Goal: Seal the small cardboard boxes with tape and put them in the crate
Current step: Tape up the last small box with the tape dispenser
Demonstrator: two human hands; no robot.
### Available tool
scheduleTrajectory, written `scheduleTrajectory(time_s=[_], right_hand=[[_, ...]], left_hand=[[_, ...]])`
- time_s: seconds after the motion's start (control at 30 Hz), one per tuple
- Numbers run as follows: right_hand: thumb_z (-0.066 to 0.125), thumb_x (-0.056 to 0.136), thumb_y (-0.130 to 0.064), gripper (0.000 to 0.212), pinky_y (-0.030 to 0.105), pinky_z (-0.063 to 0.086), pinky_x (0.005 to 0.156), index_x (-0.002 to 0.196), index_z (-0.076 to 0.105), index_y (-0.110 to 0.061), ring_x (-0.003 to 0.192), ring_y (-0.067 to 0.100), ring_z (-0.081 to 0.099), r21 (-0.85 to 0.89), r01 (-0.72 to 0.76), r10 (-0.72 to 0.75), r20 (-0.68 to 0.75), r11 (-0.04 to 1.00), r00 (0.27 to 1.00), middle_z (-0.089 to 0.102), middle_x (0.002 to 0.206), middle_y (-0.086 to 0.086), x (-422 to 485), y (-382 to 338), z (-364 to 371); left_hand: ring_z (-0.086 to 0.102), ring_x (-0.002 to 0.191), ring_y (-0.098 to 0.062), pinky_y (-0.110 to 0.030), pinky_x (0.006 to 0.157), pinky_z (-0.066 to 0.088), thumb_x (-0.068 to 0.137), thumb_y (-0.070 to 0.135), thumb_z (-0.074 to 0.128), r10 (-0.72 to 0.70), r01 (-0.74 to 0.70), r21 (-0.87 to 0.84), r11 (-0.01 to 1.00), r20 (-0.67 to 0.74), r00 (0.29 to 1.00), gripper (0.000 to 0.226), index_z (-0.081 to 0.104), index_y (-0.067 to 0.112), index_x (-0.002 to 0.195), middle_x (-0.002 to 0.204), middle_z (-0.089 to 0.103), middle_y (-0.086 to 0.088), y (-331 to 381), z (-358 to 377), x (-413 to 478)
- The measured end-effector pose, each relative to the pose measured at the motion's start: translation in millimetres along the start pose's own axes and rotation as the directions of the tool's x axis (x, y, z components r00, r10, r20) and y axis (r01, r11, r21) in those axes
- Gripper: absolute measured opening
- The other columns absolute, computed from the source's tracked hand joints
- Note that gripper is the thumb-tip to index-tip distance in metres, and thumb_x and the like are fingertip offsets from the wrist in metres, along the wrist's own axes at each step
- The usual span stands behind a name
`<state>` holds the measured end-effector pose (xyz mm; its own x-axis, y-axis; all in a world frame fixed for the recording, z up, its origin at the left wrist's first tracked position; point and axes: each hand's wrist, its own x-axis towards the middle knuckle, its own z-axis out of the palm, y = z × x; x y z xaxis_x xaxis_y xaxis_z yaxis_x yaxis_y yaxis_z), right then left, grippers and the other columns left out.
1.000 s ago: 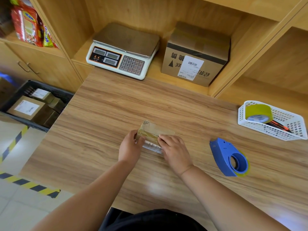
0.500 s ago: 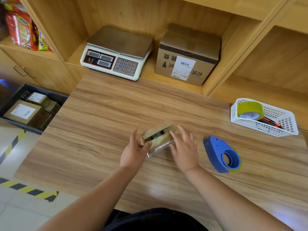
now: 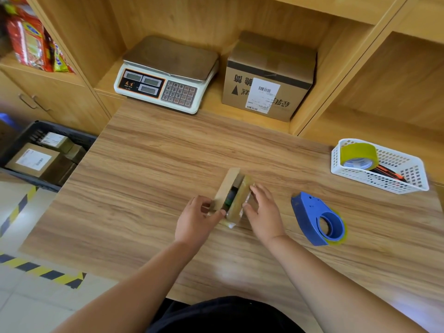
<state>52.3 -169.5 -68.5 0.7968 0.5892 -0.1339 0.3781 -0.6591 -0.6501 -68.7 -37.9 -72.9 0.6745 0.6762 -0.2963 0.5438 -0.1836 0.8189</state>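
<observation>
A small cardboard box (image 3: 232, 193) stands on its side in the middle of the wooden table (image 3: 149, 179), its flaps apart so a dark gap shows inside. My left hand (image 3: 195, 221) pinches its near left edge with thumb and fingers. My right hand (image 3: 263, 213) holds the right face with its fingers against the taped side. A blue tape dispenser (image 3: 317, 218) lies on the table to the right of my right hand. The dark crate (image 3: 21, 138) sits on the floor at the left and holds several labelled cardboard boxes (image 3: 33, 161).
A white basket (image 3: 403, 174) with a yellow tape roll (image 3: 358, 156) stands at the right edge. A weighing scale (image 3: 165, 75) and a larger labelled carton (image 3: 269, 78) sit in the shelf at the back. Black-and-yellow floor tape (image 3: 43, 272) runs left of the table.
The box has been turned from lying flat to standing on its side with the opening showing. Both hands shifted to its two sides.
</observation>
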Motion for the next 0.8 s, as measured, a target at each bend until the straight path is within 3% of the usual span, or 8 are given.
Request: scheduleTrajectory(time_s=[0.13, 0.3, 0.47, 0.53, 0.6, 0.8], right_hand=[[0.06, 0.091, -0.012, 0.031, 0.017, 0.026, 0.106, 0.121, 0.059, -0.011, 0.137, 0.011, 0.032, 0.137, 0.009, -0.008, -0.007, 0.99, 1.0, 0.031, 0.152, 0.002, 7.6, -5.8, -1.8], [0.062, 0.087, -0.005, 0.013, 0.017, 0.03, 0.101, 0.088, 0.064, -0.017, 0.133, 0.012, 0.04, 0.229, -0.04, 0.041, -0.002, 0.973, 0.999, 0.041, 0.146, 0.002, 16.2, -6.1, -4.7], [0.063, 0.088, -0.02, 0.01, 0.024, 0.033, 0.106, 0.079, 0.065, -0.017, 0.131, 0.005, 0.039, 0.205, -0.009, 0.01, -0.001, 0.979, 1.0, 0.046, 0.141, -0.003, 5.6, -2.1, -9.5], [0.068, 0.084, -0.026, 0.011, 0.008, 0.028, 0.098, 0.077, 0.064, -0.017, 0.125, -0.004, 0.036, 0.171, -0.002, -0.004, 0.032, 0.985, 0.999, 0.043, 0.135, -0.014, -0.1, -1.8, -9.0], [0.073, 0.08, -0.022, 0.012, 0.002, 0.024, 0.09, 0.075, 0.062, -0.018, 0.123, -0.007, 0.035, 0.146, 0.003, -0.009, 0.038, 0.989, 0.999, 0.041, 0.133, -0.017, -1.9, -0.3, -6.7], [0.074, 0.076, -0.011, 0.022, 0.022, 0.036, 0.099, 0.07, 0.056, -0.023, 0.125, 0.004, 0.044, 0.155, -0.003, 0.003, -0.001, 0.988, 1.0, 0.047, 0.137, -0.01, 1.4, 6.5, -3.5]], left_hand=[[0.059, 0.088, -0.002, -0.023, 0.079, 0.049, 0.077, 0.03, 0.075, 0.008, -0.014, 0.026, 1.0, 0.198, 0.98, 0.036, 0.061, 0.025, 0.11, 0.099, 0.06, 0.013, -1.1, 2.9, -3.6], [0.058, 0.087, -0.002, -0.026, 0.081, 0.05, 0.083, 0.021, 0.068, 0.032, -0.053, 0.115, 0.992, 0.182, 0.983, 0.029, 0.063, 0.027, 0.112, 0.102, 0.062, 0.014, -5.5, 1.3, -0.2], [0.057, 0.087, -0.002, -0.023, 0.075, 0.047, 0.085, 0.021, 0.064, 0.028, -0.043, 0.142, 0.989, 0.108, 0.994, 0.019, 0.064, 0.029, 0.102, 0.097, 0.06, 0.016, -3.0, -0.3, 5.2], [0.057, 0.087, -0.002, -0.021, 0.074, 0.045, 0.084, 0.025, 0.067, 0.021, -0.035, 0.135, 0.99, 0.107, 0.994, 0.02, 0.064, 0.028, 0.103, 0.098, 0.061, 0.015, -2.3, 2.5, 7.2], [0.057, 0.087, -0.002, -0.021, 0.073, 0.044, 0.083, 0.027, 0.068, 0.017, -0.033, 0.129, 0.991, 0.122, 0.992, 0.023, 0.063, 0.026, 0.105, 0.099, 0.061, 0.013, -0.1, 6.5, 7.8], [0.057, 0.092, -0.006, -0.026, 0.078, 0.047, 0.079, 0.028, 0.072, -0.016, -0.002, 0.125, 0.992, 0.14, 0.99, 0.04, 0.058, 0.024, 0.117, 0.11, 0.059, 0.009, 1.9, 14.2, 8.0]])
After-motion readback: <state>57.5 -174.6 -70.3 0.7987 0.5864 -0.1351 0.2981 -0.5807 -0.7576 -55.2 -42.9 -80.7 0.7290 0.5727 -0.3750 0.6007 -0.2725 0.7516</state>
